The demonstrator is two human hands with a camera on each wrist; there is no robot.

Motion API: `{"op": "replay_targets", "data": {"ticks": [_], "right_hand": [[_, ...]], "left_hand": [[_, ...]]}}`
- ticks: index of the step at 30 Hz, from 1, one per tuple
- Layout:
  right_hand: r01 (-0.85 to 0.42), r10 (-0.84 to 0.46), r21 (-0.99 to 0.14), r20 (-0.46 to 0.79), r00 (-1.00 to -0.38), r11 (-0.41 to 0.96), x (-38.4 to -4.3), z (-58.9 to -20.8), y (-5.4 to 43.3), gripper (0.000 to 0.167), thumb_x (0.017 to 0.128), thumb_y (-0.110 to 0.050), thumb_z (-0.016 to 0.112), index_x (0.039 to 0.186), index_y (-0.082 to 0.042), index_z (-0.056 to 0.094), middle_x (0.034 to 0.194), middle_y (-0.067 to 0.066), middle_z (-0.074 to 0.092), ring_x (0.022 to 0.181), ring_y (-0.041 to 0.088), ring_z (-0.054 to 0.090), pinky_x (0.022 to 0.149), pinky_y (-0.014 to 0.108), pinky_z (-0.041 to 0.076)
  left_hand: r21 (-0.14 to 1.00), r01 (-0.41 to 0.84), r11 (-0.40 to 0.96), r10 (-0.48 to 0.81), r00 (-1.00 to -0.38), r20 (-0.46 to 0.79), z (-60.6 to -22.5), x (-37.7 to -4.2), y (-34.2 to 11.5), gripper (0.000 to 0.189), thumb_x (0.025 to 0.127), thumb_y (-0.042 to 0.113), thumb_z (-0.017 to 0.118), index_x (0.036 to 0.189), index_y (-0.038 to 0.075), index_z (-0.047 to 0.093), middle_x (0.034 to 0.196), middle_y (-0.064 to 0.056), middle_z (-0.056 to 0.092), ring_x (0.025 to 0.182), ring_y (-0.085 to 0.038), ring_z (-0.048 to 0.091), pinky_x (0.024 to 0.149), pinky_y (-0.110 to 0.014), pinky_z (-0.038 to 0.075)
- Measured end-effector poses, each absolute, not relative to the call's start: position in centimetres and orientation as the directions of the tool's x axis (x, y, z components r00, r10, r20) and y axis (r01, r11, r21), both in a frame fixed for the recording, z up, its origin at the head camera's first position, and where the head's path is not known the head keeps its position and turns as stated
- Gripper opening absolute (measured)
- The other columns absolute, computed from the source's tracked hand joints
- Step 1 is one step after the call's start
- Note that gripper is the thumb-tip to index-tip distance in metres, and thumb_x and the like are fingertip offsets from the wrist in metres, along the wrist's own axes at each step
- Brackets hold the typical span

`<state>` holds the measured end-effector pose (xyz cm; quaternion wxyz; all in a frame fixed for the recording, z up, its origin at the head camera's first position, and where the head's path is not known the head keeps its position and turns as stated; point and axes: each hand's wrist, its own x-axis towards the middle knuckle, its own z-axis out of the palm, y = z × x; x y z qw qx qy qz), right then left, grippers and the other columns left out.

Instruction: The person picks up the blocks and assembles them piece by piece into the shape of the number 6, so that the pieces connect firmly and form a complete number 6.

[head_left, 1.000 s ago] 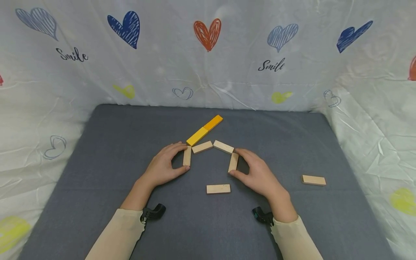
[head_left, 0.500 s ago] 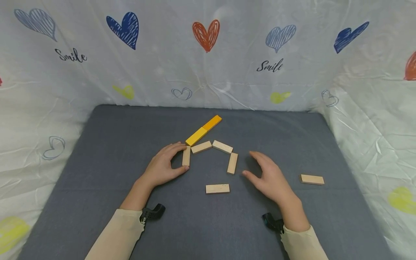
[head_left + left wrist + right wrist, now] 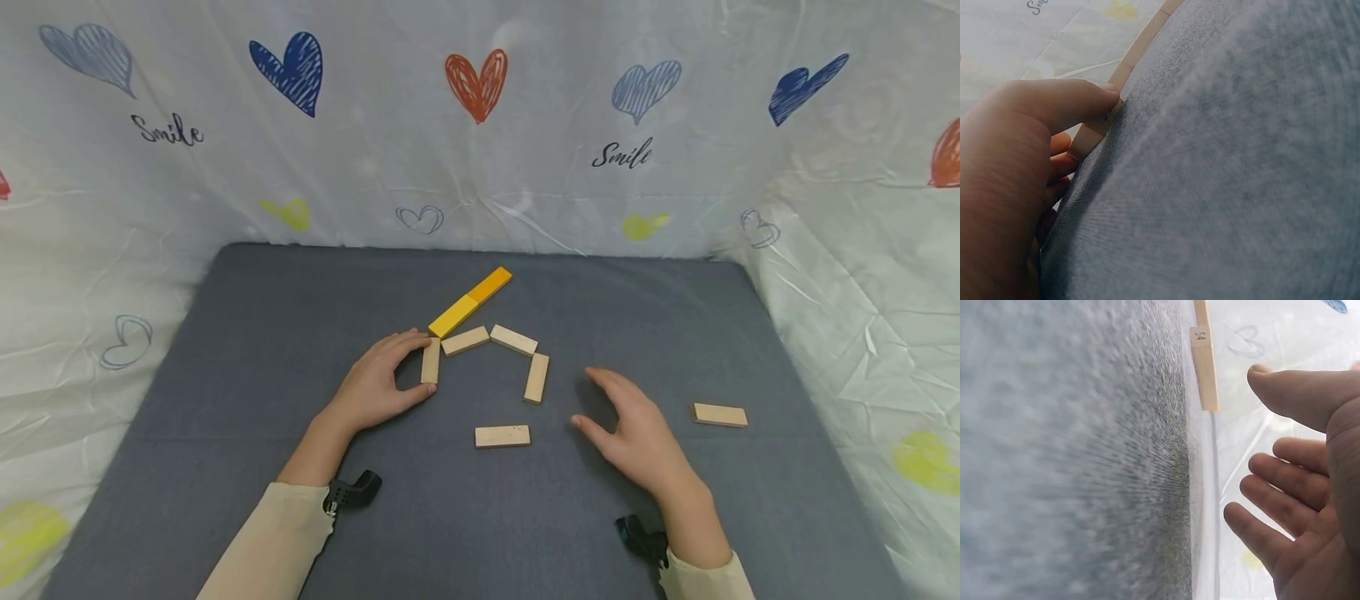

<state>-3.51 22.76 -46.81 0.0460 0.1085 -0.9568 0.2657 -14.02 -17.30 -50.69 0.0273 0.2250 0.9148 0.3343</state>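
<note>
from my remote seat, nearest lies 1 plain flat wooden block (image 3: 502, 436) on the grey cloth mat (image 3: 247, 333); my right hand (image 3: 630, 429) hovers beside it, fingers spread, holding nothing; just beyond, my left hand (image 3: 375, 383) pinches the upright-lying left wooden block (image 3: 431, 361) of a 4-block arch; the right arch block (image 3: 536, 377) lies untouched; farthest, a yellow-and-orange wooden bar (image 3: 471, 302).

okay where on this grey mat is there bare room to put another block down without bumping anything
Bare mat runs wide to the left of the left hand, and along the near edge between the sleeves. Also free: the far right corner beyond the lone plain block. Crowded: the centre, where the arch of plain blocks, the yellow block and the right hand cluster.
</note>
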Motion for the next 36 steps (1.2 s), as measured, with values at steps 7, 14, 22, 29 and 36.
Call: {"op": "replay_targets", "data": {"ticks": [7, 14, 22, 29, 36], "right_hand": [[-0.24, -0.176, -0.518, 0.17, -0.97, 0.821, -2.1, -47.0, 22.7, 0.077, 0.091, -0.023, 0.092, 0.156, -0.001, 0.057, 0.155, 0.022, 0.059, 0.142, 0.044, 0.056, 0.115, 0.064, 0.049], [-0.286, -0.205, -0.548, 0.206, -0.957, 0.786, -1.1, -47.8, 21.8, 0.076, 0.089, -0.02, 0.095, 0.153, -0.002, 0.06, 0.152, 0.019, 0.062, 0.14, 0.041, 0.06, 0.113, 0.062, 0.053], [-0.332, -0.27, -0.582, 0.193, -0.943, 0.742, -0.3, -47.9, 19.6, 0.073, 0.088, -0.019, 0.095, 0.152, -0.005, 0.062, 0.15, 0.013, 0.065, 0.139, 0.035, 0.062, 0.113, 0.056, 0.054], [-0.341, -0.302, -0.584, 0.166, -0.939, 0.737, -0.4, -47.9, 18.8, 0.072, 0.089, -0.02, 0.094, 0.153, -0.007, 0.063, 0.15, 0.009, 0.065, 0.139, 0.031, 0.062, 0.113, 0.054, 0.055], [-0.394, -0.357, -0.579, 0.183, -0.916, 0.714, -1.0, -48.3, 18.2, 0.069, 0.091, -0.021, 0.093, 0.152, -0.01, 0.064, 0.152, 0.005, 0.064, 0.14, 0.027, 0.062, 0.114, 0.051, 0.054]], "left_hand": [[0.627, 0.394, 0.672, 0.433, -0.896, 0.099, -50.4, -14.0, -17.1, 0.075, 0.093, 0.043, 0.088, 0.159, 0.021, 0.058, 0.171, -0.008, 0.045, 0.159, -0.04, 0.037, 0.125, -0.071, 0.033], [0.623, 0.396, 0.674, 0.435, -0.895, 0.098, -50.5, -14.0, -17.1, 0.075, 0.093, 0.044, 0.087, 0.159, 0.022, 0.058, 0.171, -0.008, 0.044, 0.159, -0.041, 0.037, 0.125, -0.071, 0.033], [0.62, 0.387, 0.682, 0.428, -0.899, 0.091, -50.6, -14.1, -17.2, 0.075, 0.094, 0.046, 0.086, 0.159, 0.023, 0.058, 0.172, -0.008, 0.044, 0.159, -0.041, 0.036, 0.125, -0.072, 0.033], [0.623, 0.388, 0.679, 0.431, -0.898, 0.089, -50.7, -14.1, -17.4, 0.075, 0.094, 0.045, 0.086, 0.159, 0.022, 0.058, 0.172, -0.008, 0.044, 0.159, -0.04, 0.036, 0.125, -0.071, 0.033], [0.622, 0.385, 0.682, 0.43, -0.899, 0.084, -50.6, -14.1, -17.4, 0.075, 0.094, 0.046, 0.087, 0.16, 0.022, 0.058, 0.172, -0.008, 0.043, 0.159, -0.039, 0.036, 0.126, -0.07, 0.033]]}}
